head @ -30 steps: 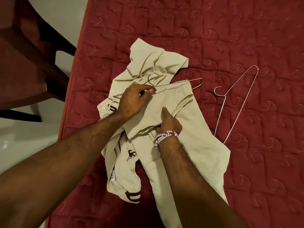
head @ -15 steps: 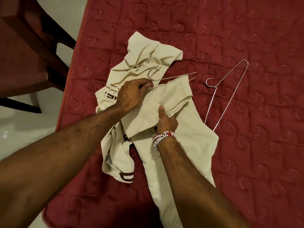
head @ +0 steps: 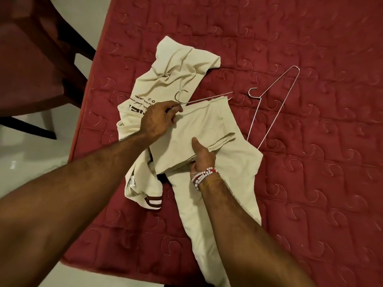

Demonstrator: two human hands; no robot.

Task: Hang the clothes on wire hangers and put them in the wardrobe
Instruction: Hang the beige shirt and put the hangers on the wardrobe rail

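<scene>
Hanger (head: 207, 98) in L grip (head: 159, 119) (R (head: 202, 156): cloth (head: 207, 125)).

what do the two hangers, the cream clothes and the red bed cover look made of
The held hanger and the spare hanger: thin bare metal wire, silvery, glinting. The cream clothes: soft matte fabric, probably cotton, folding and creasing limply. The red bed cover: quilted textile, stitched swirls in padded squares, faint sheen; fibre unclear.
</scene>
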